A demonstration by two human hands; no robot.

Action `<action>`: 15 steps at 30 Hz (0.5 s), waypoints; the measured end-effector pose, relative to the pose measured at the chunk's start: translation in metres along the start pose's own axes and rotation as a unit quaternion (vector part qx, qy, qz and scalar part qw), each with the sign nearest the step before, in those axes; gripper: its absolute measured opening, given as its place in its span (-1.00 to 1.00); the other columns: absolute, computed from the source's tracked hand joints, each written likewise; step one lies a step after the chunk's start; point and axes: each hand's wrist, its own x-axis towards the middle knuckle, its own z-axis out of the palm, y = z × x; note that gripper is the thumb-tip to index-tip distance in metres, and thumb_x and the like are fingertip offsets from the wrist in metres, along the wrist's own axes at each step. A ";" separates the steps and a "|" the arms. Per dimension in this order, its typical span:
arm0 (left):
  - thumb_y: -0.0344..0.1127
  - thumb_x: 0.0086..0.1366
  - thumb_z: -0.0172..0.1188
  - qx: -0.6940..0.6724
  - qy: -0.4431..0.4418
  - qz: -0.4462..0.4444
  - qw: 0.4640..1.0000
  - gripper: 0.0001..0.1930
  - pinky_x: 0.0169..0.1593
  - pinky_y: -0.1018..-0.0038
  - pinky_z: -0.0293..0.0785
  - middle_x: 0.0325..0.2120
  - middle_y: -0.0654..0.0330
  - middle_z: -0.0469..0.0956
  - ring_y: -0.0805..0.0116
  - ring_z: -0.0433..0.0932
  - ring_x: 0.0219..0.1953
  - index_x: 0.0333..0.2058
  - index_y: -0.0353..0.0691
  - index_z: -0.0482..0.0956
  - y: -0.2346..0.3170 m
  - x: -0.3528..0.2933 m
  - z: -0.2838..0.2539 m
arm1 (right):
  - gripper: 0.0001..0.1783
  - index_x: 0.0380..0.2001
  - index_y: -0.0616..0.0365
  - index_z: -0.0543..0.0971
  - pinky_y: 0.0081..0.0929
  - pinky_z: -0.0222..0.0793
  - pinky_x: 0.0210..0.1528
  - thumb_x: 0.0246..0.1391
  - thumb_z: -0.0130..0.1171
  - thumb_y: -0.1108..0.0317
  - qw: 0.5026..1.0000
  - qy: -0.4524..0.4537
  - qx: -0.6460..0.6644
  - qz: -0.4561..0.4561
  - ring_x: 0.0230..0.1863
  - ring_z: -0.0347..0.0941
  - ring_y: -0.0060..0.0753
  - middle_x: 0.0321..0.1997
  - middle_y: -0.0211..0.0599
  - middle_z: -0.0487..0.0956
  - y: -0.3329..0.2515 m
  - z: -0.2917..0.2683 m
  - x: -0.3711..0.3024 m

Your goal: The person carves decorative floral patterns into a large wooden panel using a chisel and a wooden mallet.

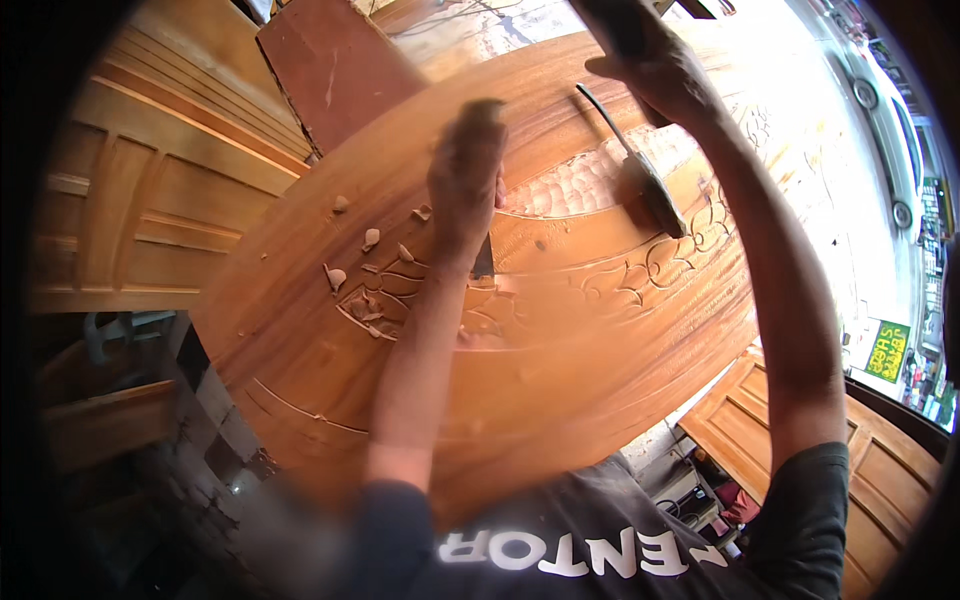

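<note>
A broad curved wooden panel (560,400) with carved scrollwork lies before me. My left hand (465,190) is closed round a chisel (484,262), its flat dark blade pointing down at the carved band and its handle top showing above the fist. Raised at the upper right, my right hand (675,85) grips a dark, blurred mallet-like block (618,28), partly out of the picture. Between the hands, a gouge (655,195) with a dark handle and thin bent shank rests across the panel, over a pale scooped recess (570,187).
Wood chips (372,238) lie scattered left of my left hand. Panelled wooden doors (150,200) stand at the left, another door (740,410) at the lower right. A reddish-brown board (335,80) is beyond the panel. A car (885,130) shows on the bright street side.
</note>
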 end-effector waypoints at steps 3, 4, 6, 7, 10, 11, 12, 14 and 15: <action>-0.16 0.54 0.31 -0.004 -0.009 0.046 0.999 -0.74 -0.63 0.61 0.28 -0.54 0.39 0.45 0.67 0.34 -0.69 0.04 -0.16 0.58 0.005 -0.008 0.000 | -0.15 0.40 0.00 0.47 -0.13 0.59 0.08 -0.04 0.46 0.39 0.982 -0.134 -0.005 -0.130 -0.01 0.70 -0.03 0.02 0.00 0.73 0.006 0.010 -0.016; -0.13 0.53 0.34 0.001 -0.003 0.060 0.998 -0.74 -0.64 0.64 0.26 -0.54 0.39 0.45 0.67 0.34 -0.70 -0.05 -0.14 0.53 0.007 -0.011 -0.002 | -0.07 0.46 -0.09 0.44 -0.11 0.59 0.09 -0.07 0.43 0.46 0.954 -0.226 -0.085 -0.177 0.01 0.69 0.00 0.04 0.02 0.72 0.001 0.005 -0.023; -0.15 0.52 0.34 0.004 -0.003 0.067 0.998 -0.74 -0.64 0.65 0.26 -0.50 0.39 0.48 0.69 0.34 -0.68 -0.04 -0.15 0.53 0.007 -0.013 0.002 | -0.02 0.47 -0.18 0.42 -0.15 0.63 0.13 -0.09 0.51 0.44 0.937 -0.190 -0.154 -0.250 0.01 0.70 0.01 0.06 0.03 0.73 0.003 -0.008 -0.013; -0.20 0.53 0.32 0.009 -0.005 0.062 0.998 -0.73 -0.63 0.64 0.27 -0.45 0.39 0.51 0.70 0.34 -0.66 0.06 -0.18 0.57 0.005 -0.013 0.002 | -0.08 0.44 -0.12 0.44 -0.16 0.63 0.12 -0.05 0.54 0.37 0.969 -0.158 -0.104 -0.159 0.00 0.70 -0.05 0.04 0.00 0.73 0.006 -0.007 -0.012; -0.26 0.55 0.28 0.005 -0.006 0.016 1.000 -0.71 -0.61 0.63 0.28 -0.36 0.39 0.56 0.72 0.36 -0.62 0.16 -0.20 0.62 0.001 -0.009 0.005 | -0.16 0.36 0.13 0.45 -0.20 0.63 0.07 0.02 0.56 0.21 0.998 -0.019 0.049 0.042 -0.01 0.71 -0.16 0.02 -0.06 0.74 0.003 0.004 -0.013; -0.27 0.56 0.27 0.006 -0.002 -0.002 1.000 -0.72 -0.61 0.63 0.29 -0.34 0.39 0.57 0.72 0.36 -0.61 0.15 -0.20 0.62 0.004 -0.008 0.002 | -0.14 0.40 0.03 0.44 -0.18 0.63 0.07 -0.01 0.50 0.27 0.995 -0.093 0.008 -0.025 0.00 0.71 -0.11 0.02 -0.05 0.74 0.002 0.006 -0.016; -0.27 0.56 0.27 0.011 -0.012 0.023 1.000 -0.72 -0.61 0.63 0.29 -0.33 0.39 0.57 0.73 0.35 -0.61 0.15 -0.20 0.63 0.006 -0.010 0.002 | -0.10 0.44 -0.06 0.42 -0.15 0.63 0.06 -0.04 0.45 0.33 0.981 -0.165 -0.034 -0.093 0.01 0.71 -0.05 0.01 -0.04 0.74 -0.001 0.005 -0.022; -0.27 0.56 0.26 0.018 -0.033 0.072 0.997 -0.73 -0.61 0.63 0.29 -0.32 0.40 0.57 0.73 0.35 -0.61 0.14 -0.19 0.64 0.010 -0.018 0.004 | -0.02 0.51 -0.30 0.38 -0.14 0.64 0.06 -0.07 0.34 0.45 0.950 -0.233 -0.116 -0.174 0.00 0.72 -0.03 0.00 -0.05 0.74 -0.001 -0.003 -0.024; -0.26 0.56 0.27 0.020 -0.031 0.071 0.997 -0.73 -0.61 0.63 0.29 -0.31 0.40 0.58 0.74 0.34 -0.60 0.14 -0.19 0.64 0.009 -0.018 0.004 | -0.04 0.50 -0.30 0.39 -0.14 0.63 0.07 -0.04 0.35 0.44 0.958 -0.215 -0.110 -0.156 0.00 0.72 -0.02 0.00 -0.05 0.75 -0.001 -0.008 -0.022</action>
